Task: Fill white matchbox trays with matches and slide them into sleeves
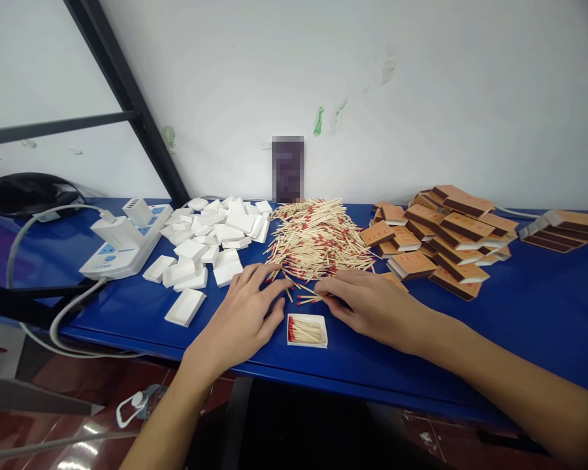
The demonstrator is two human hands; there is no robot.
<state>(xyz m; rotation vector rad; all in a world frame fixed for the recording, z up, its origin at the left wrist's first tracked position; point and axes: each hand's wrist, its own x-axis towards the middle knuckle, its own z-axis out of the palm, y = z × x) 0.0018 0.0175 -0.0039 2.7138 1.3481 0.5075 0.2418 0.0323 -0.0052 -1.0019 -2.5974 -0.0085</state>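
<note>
A large heap of red-tipped matches lies in the middle of the blue table. My left hand rests at the heap's near left edge, thumb apart from the curved index finger, fingertips touching loose matches. At the near right edge, my right hand pinches a few matches whose red heads point left. Between and below my hands sits a small white matchbox tray, partly filled with matches, heads to the left. My right fingertips are partly hidden.
White empty trays are piled left of the heap. Brown matchbox sleeves are stacked to the right, with a separate row farther right. A power strip with cables stands left. A dark blurred rectangle leans against the wall.
</note>
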